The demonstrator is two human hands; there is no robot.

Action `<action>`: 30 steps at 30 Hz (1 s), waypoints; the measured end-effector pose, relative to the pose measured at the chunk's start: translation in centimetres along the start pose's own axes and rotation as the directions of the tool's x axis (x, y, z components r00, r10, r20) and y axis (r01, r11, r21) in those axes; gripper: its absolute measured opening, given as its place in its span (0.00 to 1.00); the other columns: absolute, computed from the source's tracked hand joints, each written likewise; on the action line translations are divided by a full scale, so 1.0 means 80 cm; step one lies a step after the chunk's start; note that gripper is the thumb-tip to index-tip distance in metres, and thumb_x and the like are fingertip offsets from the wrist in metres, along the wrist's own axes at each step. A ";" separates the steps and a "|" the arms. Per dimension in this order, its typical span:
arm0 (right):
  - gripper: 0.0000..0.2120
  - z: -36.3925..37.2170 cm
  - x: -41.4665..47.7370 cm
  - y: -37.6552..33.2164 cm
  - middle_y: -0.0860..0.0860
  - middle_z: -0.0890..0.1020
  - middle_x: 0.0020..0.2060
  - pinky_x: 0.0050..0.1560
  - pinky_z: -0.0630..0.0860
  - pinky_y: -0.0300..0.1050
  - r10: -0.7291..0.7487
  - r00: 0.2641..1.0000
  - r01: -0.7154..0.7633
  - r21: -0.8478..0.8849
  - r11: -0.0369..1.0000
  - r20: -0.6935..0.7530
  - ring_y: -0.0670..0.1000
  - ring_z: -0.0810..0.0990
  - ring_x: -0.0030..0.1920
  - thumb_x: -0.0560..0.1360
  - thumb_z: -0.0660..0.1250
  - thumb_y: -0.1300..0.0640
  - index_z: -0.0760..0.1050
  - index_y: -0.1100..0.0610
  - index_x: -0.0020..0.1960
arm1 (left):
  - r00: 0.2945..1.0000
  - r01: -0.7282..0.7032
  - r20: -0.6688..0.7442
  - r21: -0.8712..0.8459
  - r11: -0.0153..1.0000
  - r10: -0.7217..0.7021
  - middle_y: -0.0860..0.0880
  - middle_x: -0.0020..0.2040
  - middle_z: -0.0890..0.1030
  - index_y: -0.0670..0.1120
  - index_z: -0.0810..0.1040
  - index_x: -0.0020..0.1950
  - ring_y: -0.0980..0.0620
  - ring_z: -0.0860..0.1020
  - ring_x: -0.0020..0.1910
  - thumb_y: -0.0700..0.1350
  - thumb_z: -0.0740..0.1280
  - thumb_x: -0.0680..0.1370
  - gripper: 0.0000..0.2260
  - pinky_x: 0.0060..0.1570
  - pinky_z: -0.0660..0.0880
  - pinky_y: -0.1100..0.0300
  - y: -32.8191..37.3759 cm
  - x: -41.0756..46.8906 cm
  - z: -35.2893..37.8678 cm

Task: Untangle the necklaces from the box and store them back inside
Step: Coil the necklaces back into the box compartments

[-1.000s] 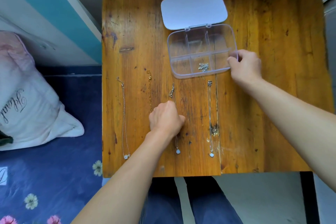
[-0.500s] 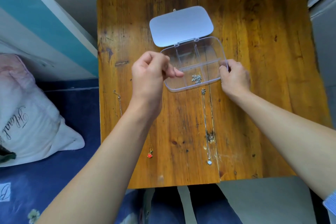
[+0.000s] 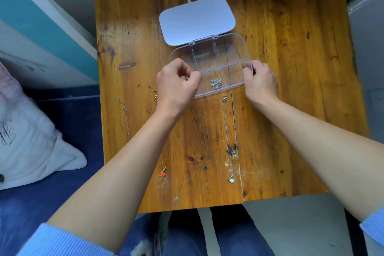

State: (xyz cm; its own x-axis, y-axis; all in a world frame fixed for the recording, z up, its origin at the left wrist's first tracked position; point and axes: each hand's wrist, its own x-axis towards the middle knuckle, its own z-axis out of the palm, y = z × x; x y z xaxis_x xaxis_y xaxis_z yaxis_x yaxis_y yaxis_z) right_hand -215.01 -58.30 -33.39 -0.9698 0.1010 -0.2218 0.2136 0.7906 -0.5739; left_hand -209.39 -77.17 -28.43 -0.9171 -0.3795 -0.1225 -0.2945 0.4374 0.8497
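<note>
Necklaces are split between box and tabletop. One bunched silver chain [image 3: 216, 83] sits in the near middle cell of the clear compartment box [image 3: 234, 48], just right of the left fingertips.

On my screen the left hand [image 3: 176, 87] hangs over the near left cell with its fingers curled and tips drawn together. A small glint shows between them, but I cannot tell whether they pinch a chain.

The right hand [image 3: 260, 81] grips the box's right wall, fingers curled round the rim. The white lid [image 3: 197, 19] lies open and flat beyond both hands.

Nearer me than the fingers, three pieces are stretched straight on the wooden table [image 3: 291, 89]:
- a silver necklace [image 3: 227, 135] with a pale pendant lies between the wrists
- a gold necklace [image 3: 162, 173] with a red pendant is partly under the left forearm
- a thin chain [image 3: 125, 118] lies farther left
</note>
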 end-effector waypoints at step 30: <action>0.09 -0.014 -0.153 0.005 0.45 0.79 0.49 0.48 0.73 0.48 -0.144 0.939 0.132 0.059 0.990 0.312 0.50 0.76 0.51 0.74 0.64 0.56 0.71 0.51 0.35 | 0.996 0.048 -0.086 0.594 0.803 0.003 0.41 0.65 0.74 0.39 0.72 0.63 0.41 0.70 0.64 0.48 0.51 0.83 0.17 0.62 0.64 0.49 -0.072 -0.007 0.026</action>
State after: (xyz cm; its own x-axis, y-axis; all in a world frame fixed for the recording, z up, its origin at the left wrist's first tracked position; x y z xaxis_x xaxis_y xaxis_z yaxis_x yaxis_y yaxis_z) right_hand -203.21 -58.54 -30.04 -0.9047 -0.2074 -0.3722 0.0904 0.7602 -0.6434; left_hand -207.77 -77.77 -34.35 -0.8917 -0.4464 -0.0753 -0.4405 0.8173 0.3715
